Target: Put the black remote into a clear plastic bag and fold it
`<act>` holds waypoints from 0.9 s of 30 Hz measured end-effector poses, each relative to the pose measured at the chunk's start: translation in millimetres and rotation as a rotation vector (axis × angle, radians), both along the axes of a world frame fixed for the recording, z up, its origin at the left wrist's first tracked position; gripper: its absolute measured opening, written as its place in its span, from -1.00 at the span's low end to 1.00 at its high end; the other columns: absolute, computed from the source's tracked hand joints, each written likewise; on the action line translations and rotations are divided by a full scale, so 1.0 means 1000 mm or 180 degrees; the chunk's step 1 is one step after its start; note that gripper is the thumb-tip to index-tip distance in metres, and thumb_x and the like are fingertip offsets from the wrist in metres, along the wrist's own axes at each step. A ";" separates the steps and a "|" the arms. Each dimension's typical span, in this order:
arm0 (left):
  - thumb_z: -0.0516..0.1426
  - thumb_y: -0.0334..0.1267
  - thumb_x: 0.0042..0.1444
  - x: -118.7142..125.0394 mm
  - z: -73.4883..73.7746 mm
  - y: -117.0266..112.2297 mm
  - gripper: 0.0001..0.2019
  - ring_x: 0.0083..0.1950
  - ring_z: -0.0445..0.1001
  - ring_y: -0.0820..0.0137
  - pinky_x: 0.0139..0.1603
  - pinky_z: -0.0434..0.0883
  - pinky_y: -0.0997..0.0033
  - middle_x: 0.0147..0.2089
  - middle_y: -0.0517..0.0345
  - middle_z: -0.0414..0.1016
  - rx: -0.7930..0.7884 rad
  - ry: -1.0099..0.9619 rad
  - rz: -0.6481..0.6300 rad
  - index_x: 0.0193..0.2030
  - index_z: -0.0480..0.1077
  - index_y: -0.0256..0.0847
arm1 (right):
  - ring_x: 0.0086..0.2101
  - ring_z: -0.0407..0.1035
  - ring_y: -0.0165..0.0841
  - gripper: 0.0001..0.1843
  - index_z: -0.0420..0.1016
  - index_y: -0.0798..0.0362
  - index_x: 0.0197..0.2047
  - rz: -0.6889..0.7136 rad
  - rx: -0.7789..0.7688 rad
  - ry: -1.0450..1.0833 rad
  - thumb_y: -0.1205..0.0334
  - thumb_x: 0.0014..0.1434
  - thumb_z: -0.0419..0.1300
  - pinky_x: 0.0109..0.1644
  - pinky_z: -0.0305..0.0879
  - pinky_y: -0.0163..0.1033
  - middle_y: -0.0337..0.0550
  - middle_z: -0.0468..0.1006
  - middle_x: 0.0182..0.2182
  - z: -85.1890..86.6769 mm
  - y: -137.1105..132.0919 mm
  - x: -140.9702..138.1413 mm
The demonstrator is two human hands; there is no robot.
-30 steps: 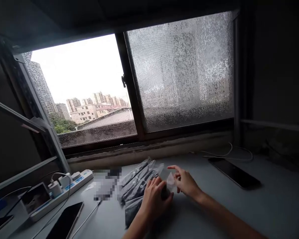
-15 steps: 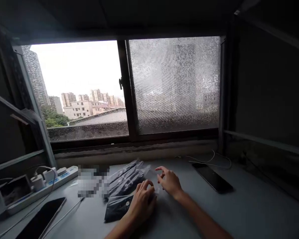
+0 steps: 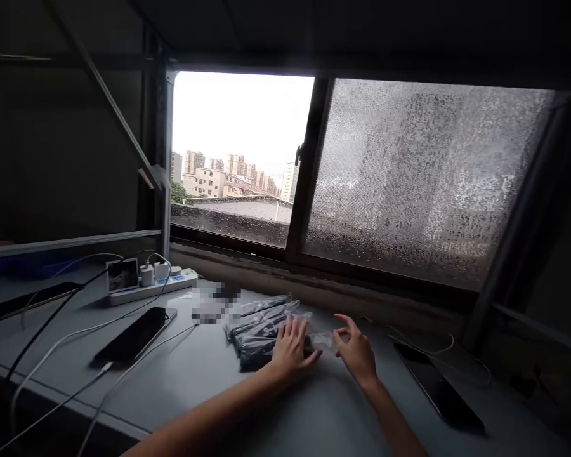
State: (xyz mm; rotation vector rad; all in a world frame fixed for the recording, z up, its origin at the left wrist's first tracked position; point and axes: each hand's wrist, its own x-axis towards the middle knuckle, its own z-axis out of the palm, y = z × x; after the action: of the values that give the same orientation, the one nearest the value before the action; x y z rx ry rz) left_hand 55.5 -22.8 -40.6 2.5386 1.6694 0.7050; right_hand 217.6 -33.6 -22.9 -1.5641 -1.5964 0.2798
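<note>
Several dark folded items in clear plastic bags (image 3: 257,327) lie overlapping in a pile on the grey table. My left hand (image 3: 292,346) rests on the right part of the pile, palm down, its fingers spread over the plastic. To its right is my right hand (image 3: 356,352), index finger raised and curved, the lower fingers and thumb closed at the end of a clear plastic flap (image 3: 321,341). That flap stretches from the pile to the right hand's fingertips. What exactly the bagged items are cannot be made out.
A black phone (image 3: 136,336) with a white cable lies left, another phone (image 3: 438,387) right, a third dark device (image 3: 31,299) far left. A white power strip (image 3: 155,289) with plugs stands beneath the wet window (image 3: 409,184). Cables cross the table's left front edge.
The view has swung left, showing more of the table there. My left hand has flattened and spread its fingers on the bags. My right hand remains at the pile's right side.
</note>
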 end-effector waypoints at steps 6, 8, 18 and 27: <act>-0.19 0.32 0.05 -0.041 0.000 0.009 -0.13 0.38 -0.42 -0.06 0.25 -0.35 -0.24 0.37 -0.24 -0.18 -0.0328 -0.0093 0.0772 0.33 -0.07 -0.32 | -0.50 0.39 -0.37 -0.63 0.30 0.00 0.00 0.0095 0.0498 0.0180 0.10 0.14 0.00 -0.39 0.28 -0.25 -0.09 0.45 -0.15 0.005 -0.007 -0.012; -0.20 0.39 -0.01 -0.051 0.003 0.019 -0.06 0.37 -0.49 -0.07 0.23 -0.39 -0.27 0.39 -0.22 -0.25 -0.0480 -0.0097 0.0913 0.34 -0.11 -0.31 | -0.48 0.40 -0.36 -0.64 0.32 -0.01 -0.02 0.0226 0.0430 0.0113 0.08 0.15 0.00 -0.41 0.29 -0.26 -0.07 0.43 -0.13 0.005 -0.009 -0.016; -0.06 0.50 -0.27 -0.068 0.015 0.070 0.06 0.36 -0.37 -0.20 0.18 -0.34 -0.38 0.38 -0.17 -0.15 -0.0898 0.0306 0.0667 0.33 -0.04 -0.10 | -0.51 0.36 -0.41 -0.73 0.41 -0.02 -0.13 0.0541 0.0527 -0.0134 0.13 0.17 -0.01 -0.41 0.27 -0.27 -0.12 0.46 -0.18 0.011 -0.013 -0.020; -0.12 0.43 -0.10 -0.063 0.027 0.068 -0.12 0.37 -0.23 -0.10 0.23 -0.18 -0.22 0.37 -0.14 -0.11 -0.0725 0.0802 -0.0252 0.31 -0.01 -0.01 | -0.50 0.37 -0.46 -0.76 0.46 -0.03 -0.21 0.0567 0.0520 -0.0383 0.25 0.16 -0.02 -0.38 0.21 -0.33 -0.22 0.49 -0.24 0.026 -0.012 -0.024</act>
State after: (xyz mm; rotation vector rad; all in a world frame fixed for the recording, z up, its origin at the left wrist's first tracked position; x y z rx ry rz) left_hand -7.2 45.5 -13.9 2.5953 1.5945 0.1816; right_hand 193.9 -45.4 3.1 -1.3384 -1.8088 0.1487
